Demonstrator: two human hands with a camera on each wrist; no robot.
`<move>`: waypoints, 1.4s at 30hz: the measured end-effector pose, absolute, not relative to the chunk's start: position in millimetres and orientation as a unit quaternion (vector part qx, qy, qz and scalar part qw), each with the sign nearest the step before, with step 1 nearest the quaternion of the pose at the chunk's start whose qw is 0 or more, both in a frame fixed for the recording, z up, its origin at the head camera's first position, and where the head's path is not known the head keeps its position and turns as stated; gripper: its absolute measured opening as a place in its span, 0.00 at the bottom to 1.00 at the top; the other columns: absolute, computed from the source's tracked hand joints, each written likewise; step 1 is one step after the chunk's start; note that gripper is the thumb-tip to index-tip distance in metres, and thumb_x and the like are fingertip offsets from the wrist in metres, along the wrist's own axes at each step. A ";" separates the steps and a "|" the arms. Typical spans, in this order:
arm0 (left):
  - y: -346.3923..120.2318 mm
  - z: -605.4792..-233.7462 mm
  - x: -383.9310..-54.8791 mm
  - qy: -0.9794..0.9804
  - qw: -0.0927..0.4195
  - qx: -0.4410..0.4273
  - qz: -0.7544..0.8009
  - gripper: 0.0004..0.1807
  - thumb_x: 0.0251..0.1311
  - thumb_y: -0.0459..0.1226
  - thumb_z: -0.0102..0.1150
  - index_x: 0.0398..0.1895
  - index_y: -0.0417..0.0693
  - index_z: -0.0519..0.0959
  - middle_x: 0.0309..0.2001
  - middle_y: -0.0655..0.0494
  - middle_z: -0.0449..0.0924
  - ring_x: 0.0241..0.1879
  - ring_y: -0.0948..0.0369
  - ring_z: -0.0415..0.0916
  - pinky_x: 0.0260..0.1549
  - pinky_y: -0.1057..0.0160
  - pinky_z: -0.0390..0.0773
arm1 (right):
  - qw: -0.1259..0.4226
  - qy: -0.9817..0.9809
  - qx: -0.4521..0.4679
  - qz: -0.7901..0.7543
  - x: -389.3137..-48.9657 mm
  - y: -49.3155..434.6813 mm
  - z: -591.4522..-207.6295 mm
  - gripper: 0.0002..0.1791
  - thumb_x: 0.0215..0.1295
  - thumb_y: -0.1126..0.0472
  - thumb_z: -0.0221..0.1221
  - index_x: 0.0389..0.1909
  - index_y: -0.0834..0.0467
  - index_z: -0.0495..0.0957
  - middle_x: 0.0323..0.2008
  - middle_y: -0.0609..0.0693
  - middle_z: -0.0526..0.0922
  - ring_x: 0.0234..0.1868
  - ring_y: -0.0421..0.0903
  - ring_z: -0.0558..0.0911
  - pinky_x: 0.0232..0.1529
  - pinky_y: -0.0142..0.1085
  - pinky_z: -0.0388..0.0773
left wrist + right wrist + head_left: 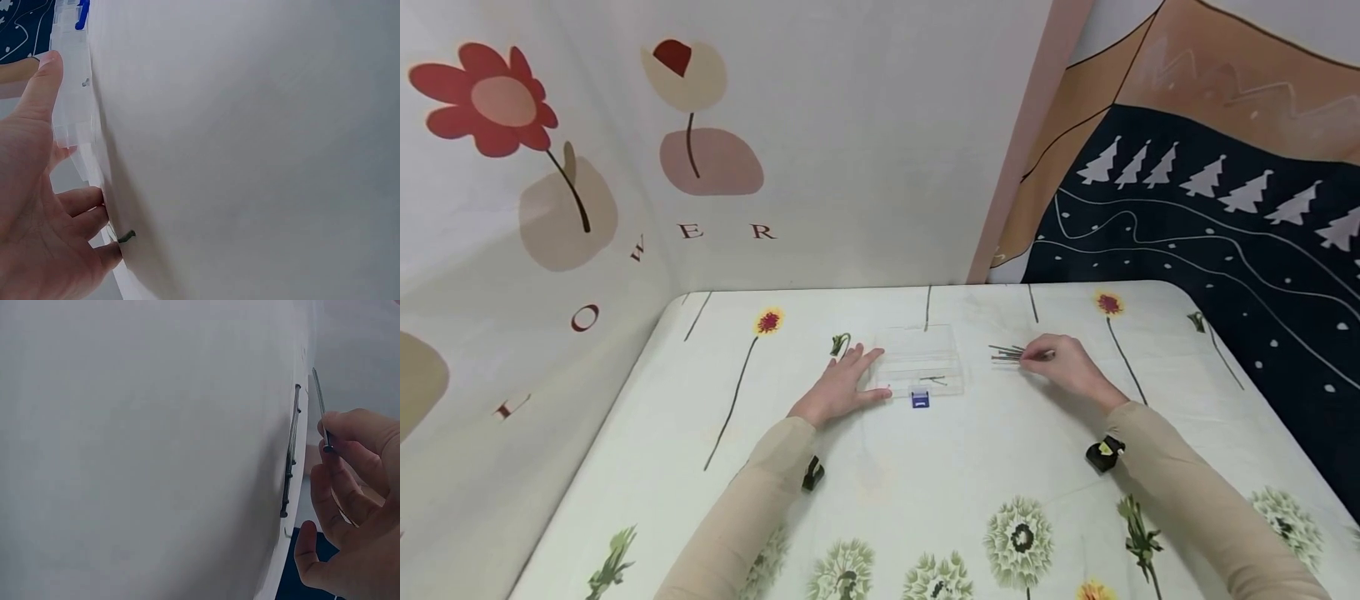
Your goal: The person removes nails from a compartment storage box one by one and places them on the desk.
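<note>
A clear plastic box (917, 340) with a blue latch (920, 399) lies on the table, a few thin metal pieces (934, 380) inside its front part. My left hand (844, 385) rests at the box's left side with fingers spread and straight. In the left wrist view, the thumb overlaps the box (74, 119). To the right of the box, my right hand (1060, 363) pinches a long metal nail (320, 400) between thumb and fingertips, its head near the fingers. Below that hand, several more nails (291, 450) lie on the table.
The table is covered with a white floral cloth (880, 492). A white printed curtain (850, 150) hangs at the back and left, and a dark tree-patterned fabric (1210, 225) at the right. Black wrist cameras sit on both sleeves.
</note>
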State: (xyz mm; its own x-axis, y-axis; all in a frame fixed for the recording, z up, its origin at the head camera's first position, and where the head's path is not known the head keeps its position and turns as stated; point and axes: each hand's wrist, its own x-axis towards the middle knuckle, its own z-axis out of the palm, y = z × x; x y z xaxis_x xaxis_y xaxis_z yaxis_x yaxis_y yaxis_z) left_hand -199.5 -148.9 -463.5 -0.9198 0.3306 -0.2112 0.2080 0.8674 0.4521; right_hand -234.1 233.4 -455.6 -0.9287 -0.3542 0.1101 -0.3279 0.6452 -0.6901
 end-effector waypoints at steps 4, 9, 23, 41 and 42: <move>-148.4 -463.4 -199.4 0.955 0.142 0.140 0.219 0.46 0.60 0.59 0.58 0.76 0.53 0.54 0.75 0.38 0.43 0.74 0.46 0.40 0.69 0.43 0.40 | 0.015 0.907 -0.181 -0.379 -235.4 239.0 -454.8 0.04 0.58 0.67 0.66 0.34 0.64 0.85 0.35 0.54 0.84 0.38 0.50 0.80 0.41 0.41 0.76; -148.7 -462.8 -198.9 0.955 0.141 0.140 0.220 0.46 0.60 0.59 0.58 0.76 0.52 0.54 0.75 0.38 0.43 0.74 0.46 0.40 0.69 0.43 0.40 | 0.015 0.911 -0.169 -0.377 -239.8 244.8 -457.1 0.05 0.59 0.67 0.66 0.35 0.65 0.85 0.35 0.55 0.84 0.38 0.50 0.79 0.41 0.42 0.75; -148.9 -460.2 -198.5 0.958 0.142 0.140 0.208 0.46 0.60 0.59 0.58 0.76 0.53 0.53 0.75 0.39 0.43 0.73 0.45 0.41 0.69 0.44 0.42 | 0.021 0.922 -0.162 -0.351 -246.6 248.7 -457.5 0.02 0.57 0.69 0.66 0.31 0.64 0.85 0.37 0.58 0.82 0.43 0.56 0.77 0.46 0.49 0.71; -149.1 -455.8 -197.7 0.956 0.137 0.153 0.209 0.45 0.60 0.58 0.59 0.76 0.52 0.55 0.74 0.37 0.45 0.73 0.43 0.43 0.68 0.42 0.45 | 0.036 0.916 -0.162 -0.365 -249.5 248.9 -457.0 0.04 0.59 0.66 0.65 0.34 0.64 0.85 0.44 0.60 0.79 0.48 0.58 0.75 0.51 0.52 0.70; -149.5 -455.4 -197.4 0.955 0.136 0.154 0.214 0.45 0.60 0.58 0.59 0.76 0.51 0.55 0.74 0.36 0.45 0.73 0.43 0.43 0.69 0.43 0.44 | 0.033 0.915 -0.164 -0.367 -249.5 248.3 -456.9 0.04 0.60 0.66 0.65 0.34 0.64 0.85 0.43 0.60 0.80 0.48 0.57 0.75 0.50 0.51 0.70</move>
State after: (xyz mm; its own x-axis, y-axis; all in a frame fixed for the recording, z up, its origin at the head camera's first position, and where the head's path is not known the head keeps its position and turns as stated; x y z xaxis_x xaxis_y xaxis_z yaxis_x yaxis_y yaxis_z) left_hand -197.4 -149.5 -455.4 -0.9154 0.3528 -0.1938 0.2365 0.8610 0.4503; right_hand -249.5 248.3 -456.9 -0.9443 -0.3237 0.0596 -0.2754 0.6777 -0.6818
